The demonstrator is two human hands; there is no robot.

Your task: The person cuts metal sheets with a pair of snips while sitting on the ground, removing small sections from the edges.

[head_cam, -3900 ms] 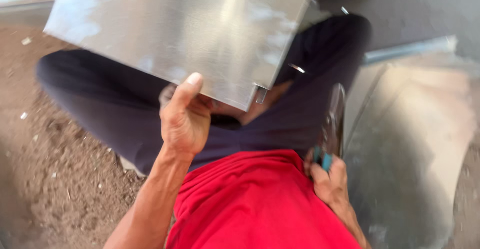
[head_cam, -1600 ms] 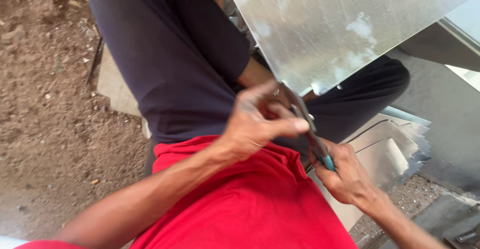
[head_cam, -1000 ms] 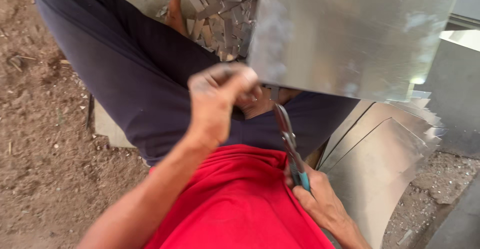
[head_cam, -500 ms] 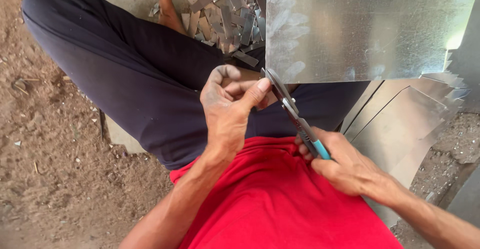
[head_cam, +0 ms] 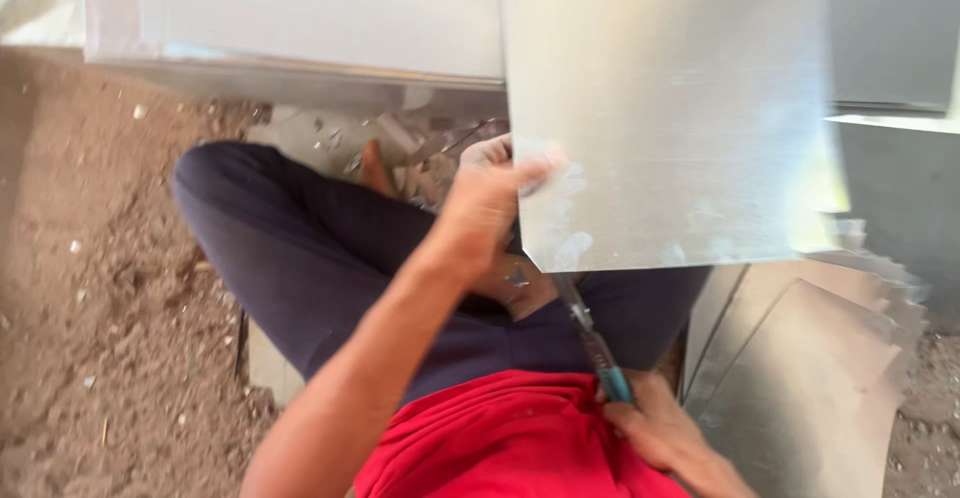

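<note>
One flat sheet of galvanised metal, rectangular, dull silver with a cloudy, smeared sheen, is standing up in front of the seated person and is filling the upper middle of the view, its lower edge hanging just above the lap. Gripping its lower left corner is the left hand, fingers curled behind the edge and thumb pressing flat on the near face. Meeting the sheet's bottom edge from below is a pair of tin snips, slim grey steel blades running down to a teal-coated handle; the blade tips are lying at or just under the edge, though blur is hiding whether they are biting into it. Closing around that handle, low in the frame, is the right hand, fingers wrapped tight. Under both hands, dark navy trousers of soft cloth are covering crossed legs, and a red shirt is bunching at the bottom edge. Lying to the right of the lap is a stack of cut metal pieces, curved and fanned, their outer rims notched like saw teeth. Beyond the knees, small bright offcuts and curled scraps are littering the ground beside a bare foot. Reaching across the top is a larger pale metal panel, smooth and matte. Spreading to the left is loose brown soil, crumbly and pebbled.
</note>
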